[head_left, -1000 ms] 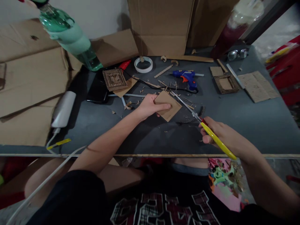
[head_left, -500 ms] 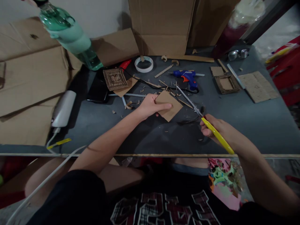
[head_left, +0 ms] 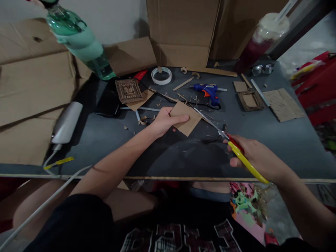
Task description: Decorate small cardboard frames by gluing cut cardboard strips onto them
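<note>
My left hand point(head_left: 168, 120) pinches a small square of cardboard point(head_left: 188, 123) above the table, thumb on top and fingers underneath. In my right hand point(head_left: 249, 152) is a pair of scissors point(head_left: 223, 133) with yellow and red handles. The scissor blades point up and to the left, with their tips at the cardboard's upper right edge; whether they touch it I cannot tell. Cardboard scraps and thin strips lie on the table behind the square. A blue glue gun point(head_left: 208, 91) rests beyond the scissors.
A roll of white tape point(head_left: 161, 76), a ridged cardboard square point(head_left: 128, 91) and a black phone-like object point(head_left: 107, 103) lie farther back. At right are a small cardboard box point(head_left: 250, 100) and corrugated sheet point(head_left: 283, 103). A green bottle point(head_left: 78, 43) and a drink cup point(head_left: 258, 42) stand behind.
The scissors have come down and left, so their tips are now near the cardboard's edge. My left hand still holds the square, which is turned slightly. The view has shifted a little.
</note>
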